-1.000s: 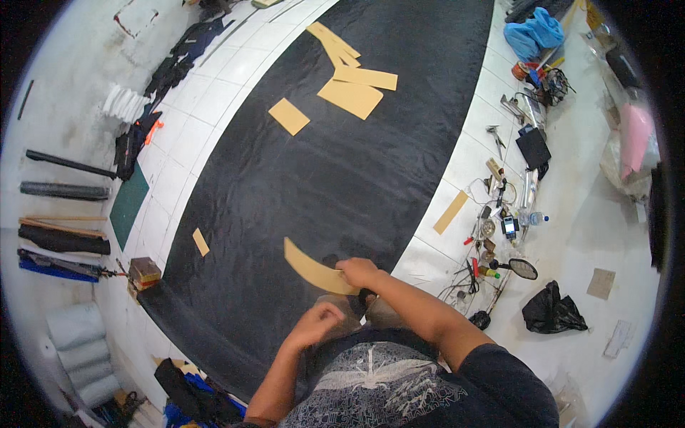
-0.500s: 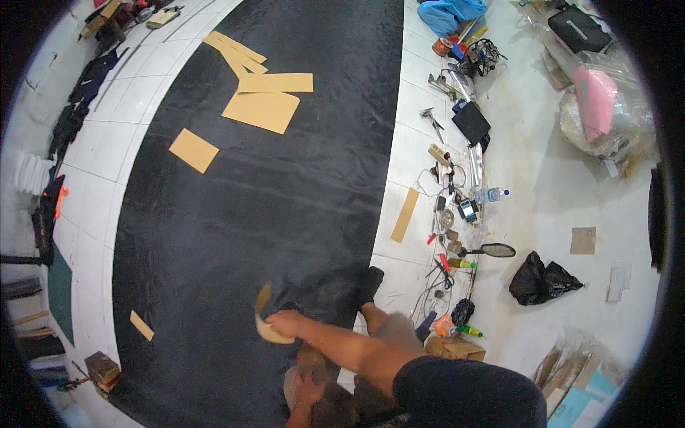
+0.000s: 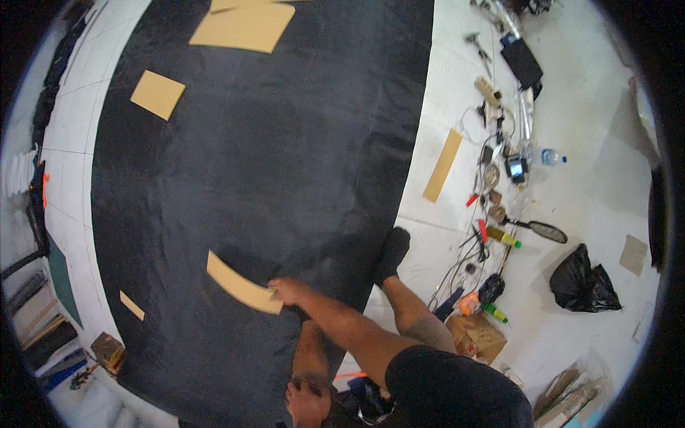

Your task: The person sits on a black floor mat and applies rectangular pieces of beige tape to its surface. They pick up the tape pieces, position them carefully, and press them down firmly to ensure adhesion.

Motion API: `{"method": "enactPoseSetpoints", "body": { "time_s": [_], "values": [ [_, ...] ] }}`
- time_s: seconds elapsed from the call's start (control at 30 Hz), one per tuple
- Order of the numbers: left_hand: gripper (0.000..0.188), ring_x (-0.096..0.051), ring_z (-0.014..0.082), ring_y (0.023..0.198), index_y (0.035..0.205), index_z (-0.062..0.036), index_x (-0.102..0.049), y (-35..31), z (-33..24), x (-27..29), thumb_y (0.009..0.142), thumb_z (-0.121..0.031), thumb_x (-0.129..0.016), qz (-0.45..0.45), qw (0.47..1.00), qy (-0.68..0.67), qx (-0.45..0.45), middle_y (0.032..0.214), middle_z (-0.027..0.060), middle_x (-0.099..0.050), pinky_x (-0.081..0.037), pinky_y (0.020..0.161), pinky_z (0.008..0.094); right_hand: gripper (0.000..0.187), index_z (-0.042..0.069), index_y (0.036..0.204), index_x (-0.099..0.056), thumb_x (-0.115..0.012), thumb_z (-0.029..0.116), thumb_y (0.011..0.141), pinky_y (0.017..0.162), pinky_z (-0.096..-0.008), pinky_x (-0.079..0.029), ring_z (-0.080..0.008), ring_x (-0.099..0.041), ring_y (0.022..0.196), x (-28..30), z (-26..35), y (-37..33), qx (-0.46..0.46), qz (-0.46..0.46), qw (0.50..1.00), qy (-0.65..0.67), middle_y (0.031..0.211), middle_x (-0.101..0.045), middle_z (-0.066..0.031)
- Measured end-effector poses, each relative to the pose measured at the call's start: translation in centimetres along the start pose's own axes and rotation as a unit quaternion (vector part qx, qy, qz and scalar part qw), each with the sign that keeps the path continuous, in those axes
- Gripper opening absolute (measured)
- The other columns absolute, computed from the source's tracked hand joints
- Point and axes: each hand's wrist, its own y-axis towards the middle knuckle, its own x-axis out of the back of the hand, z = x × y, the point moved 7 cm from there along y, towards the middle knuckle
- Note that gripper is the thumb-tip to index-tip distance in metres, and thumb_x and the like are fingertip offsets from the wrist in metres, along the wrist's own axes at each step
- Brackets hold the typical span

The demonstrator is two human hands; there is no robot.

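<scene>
My right hand (image 3: 289,291) pinches the right-hand end of a tan cardboard strip (image 3: 241,287) with a gently bowed outline. The strip is over the black sheet (image 3: 264,178); whether it touches the sheet I cannot tell. At the lower edge, my left hand (image 3: 307,405) rests on my bent leg, its fingers lying over it and holding nothing. A small tan strip (image 3: 132,305) lies at the sheet's left side. Farther off are a tan rectangle (image 3: 158,95) and a larger tan panel (image 3: 242,28), partly overlapped by another piece at the top edge.
On the white tiles to the right lies another tan strip (image 3: 442,165). Beyond it are tools and cables, a phone-like device (image 3: 516,168), a water bottle (image 3: 553,157), a mesh racket (image 3: 548,232), a cardboard box (image 3: 477,339) and a black plastic bag (image 3: 584,282). My foot (image 3: 394,250) stands at the sheet's right edge.
The strip in my right hand has swung from a tight, blurred curl to lying out flatter toward the left. The view has shifted, so the far pieces appear higher. My left hand stays on my leg.
</scene>
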Motion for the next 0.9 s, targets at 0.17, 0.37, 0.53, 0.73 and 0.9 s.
{"method": "enactPoseSetpoints", "body": {
  "time_s": [0.17, 0.37, 0.53, 0.73, 0.9],
  "values": [
    [0.073, -0.053, 0.0546, 0.120, 0.133, -0.0074, -0.059, 0.8, 0.7, -3.9, 0.078, -0.055, -0.070, -0.051, 0.993, 0.102, 0.014, 0.141, 0.0345, -0.046, -0.048, 0.097, 0.0625, 0.046, 0.014, 0.128, -0.069, -0.066, 0.040, 0.090, 0.103, -0.0487, -0.049, -0.0369, -0.062, 0.121, 11.9, -15.8, -8.4, -0.239, -0.121, 0.963, -0.015, 0.133, -0.065, -0.0142],
    [0.078, -0.048, 0.0532, 0.128, 0.136, -0.0072, -0.057, 1.6, -3.6, -2.3, 0.079, -0.058, -0.068, 0.027, 0.987, 0.144, 0.070, 0.143, 0.0342, -0.046, -0.044, 0.103, 0.0624, 0.070, 0.000, 0.130, -0.059, -0.065, 0.059, 0.091, 0.101, -0.0519, -0.048, -0.0412, -0.062, 0.119, 28.9, -36.5, -24.3, -0.459, -0.419, 0.783, -0.014, 0.126, -0.065, -0.0258],
    [0.050, -0.051, 0.0430, 0.121, 0.114, -0.0084, -0.065, 1.8, -5.4, -2.0, 0.077, -0.042, -0.069, -0.082, 0.979, 0.185, 0.005, 0.125, 0.0233, -0.052, -0.042, 0.103, 0.0586, 0.095, -0.013, 0.121, -0.060, -0.072, 0.071, 0.078, 0.098, -0.0477, -0.050, -0.0441, -0.065, 0.113, 34.3, -49.1, -30.9, -0.497, -0.477, 0.722, 0.065, 0.119, -0.066, -0.0332],
    [0.053, -0.048, 0.0464, 0.128, 0.118, -0.0073, -0.064, 3.6, -9.8, -1.2, 0.079, -0.043, -0.067, 0.011, 0.979, 0.188, 0.073, 0.134, 0.0249, -0.050, -0.040, 0.105, 0.0597, 0.103, -0.016, 0.118, -0.056, -0.084, 0.069, 0.067, 0.099, -0.0481, -0.051, -0.0442, -0.065, 0.110, 35.0, -47.1, -30.6, -0.507, -0.565, 0.641, 0.115, 0.115, -0.064, -0.0342],
    [0.056, -0.047, 0.0473, 0.130, 0.121, -0.0077, -0.064, 3.3, -10.5, -2.4, 0.080, -0.047, -0.065, 0.008, 0.975, 0.214, 0.053, 0.134, 0.0260, -0.051, -0.038, 0.107, 0.0611, 0.079, -0.009, 0.105, -0.059, -0.088, 0.056, 0.071, 0.090, -0.0466, -0.053, -0.0403, -0.066, 0.097, 33.6, -48.7, -29.2, -0.462, -0.599, 0.623, 0.199, 0.101, -0.068, -0.0245]
  ]
}}
